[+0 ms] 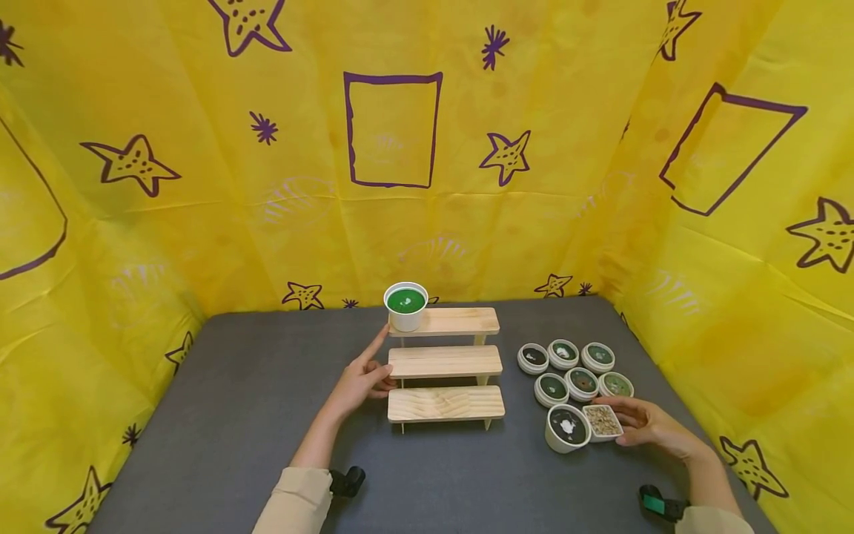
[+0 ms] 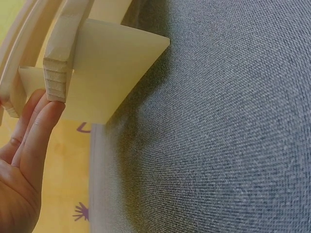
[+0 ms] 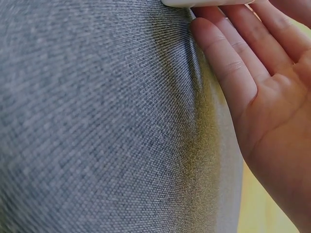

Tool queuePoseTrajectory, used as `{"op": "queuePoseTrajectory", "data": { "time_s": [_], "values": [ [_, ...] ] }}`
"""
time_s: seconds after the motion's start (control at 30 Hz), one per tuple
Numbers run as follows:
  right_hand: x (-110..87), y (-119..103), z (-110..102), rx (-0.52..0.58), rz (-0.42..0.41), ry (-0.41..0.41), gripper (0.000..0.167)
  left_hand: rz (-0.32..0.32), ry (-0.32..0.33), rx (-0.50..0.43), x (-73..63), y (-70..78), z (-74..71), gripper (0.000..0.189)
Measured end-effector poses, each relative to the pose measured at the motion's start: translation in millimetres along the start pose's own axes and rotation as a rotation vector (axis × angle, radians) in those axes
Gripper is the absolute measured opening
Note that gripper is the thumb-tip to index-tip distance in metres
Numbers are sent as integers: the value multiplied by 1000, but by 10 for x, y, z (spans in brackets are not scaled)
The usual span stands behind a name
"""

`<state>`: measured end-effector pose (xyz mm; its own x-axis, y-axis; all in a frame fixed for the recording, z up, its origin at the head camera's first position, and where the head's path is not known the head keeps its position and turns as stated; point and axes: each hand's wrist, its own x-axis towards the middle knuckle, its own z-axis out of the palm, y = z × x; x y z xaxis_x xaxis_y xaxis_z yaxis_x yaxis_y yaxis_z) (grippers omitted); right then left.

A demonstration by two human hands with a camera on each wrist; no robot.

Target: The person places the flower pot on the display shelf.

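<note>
A three-step wooden display stand (image 1: pixel 445 362) stands at the middle of the table. On the left end of its top step sits a white cup with a green surface (image 1: pixel 406 300). My left hand (image 1: pixel 360 387) touches the stand's left side, its index finger stretched to the top step. In the left wrist view, fingertips rest against a step's end (image 2: pixel 56 80). At the right, my right hand (image 1: pixel 650 426) holds a small white square dish of beige grains (image 1: pixel 603 420) between thumb and fingers. Only the dish's white edge (image 3: pixel 209 2) shows in the right wrist view.
Left of the square dish stands a taller white cup with a dark surface (image 1: pixel 568 428). Several low round pots, such as a brown-centred one (image 1: pixel 583 382), cluster behind it. Yellow patterned cloth (image 1: pixel 400 237) walls the back and sides of the grey table (image 1: pixel 267 386).
</note>
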<state>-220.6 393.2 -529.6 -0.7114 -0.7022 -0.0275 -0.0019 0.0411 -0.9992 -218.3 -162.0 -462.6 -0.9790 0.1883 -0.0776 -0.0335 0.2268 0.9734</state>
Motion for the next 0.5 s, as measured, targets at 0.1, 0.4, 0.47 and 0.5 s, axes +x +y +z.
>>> {"op": "queuePoseTrajectory", "data": {
  "time_s": [0.1,0.4,0.47,0.5],
  "values": [
    [-5,-4,2,-5,13,12,58,3,3,3,-3,8,-2,73],
    [-14,2,-1,-8,23,19,57,-3,-2,-1,-8,15,-5,72],
    [-13,0,2,-11,22,22,57,-1,-2,0,-6,13,-8,72],
    [-14,-1,4,-14,22,25,57,0,-4,1,-3,9,-8,72]
  ]
}}
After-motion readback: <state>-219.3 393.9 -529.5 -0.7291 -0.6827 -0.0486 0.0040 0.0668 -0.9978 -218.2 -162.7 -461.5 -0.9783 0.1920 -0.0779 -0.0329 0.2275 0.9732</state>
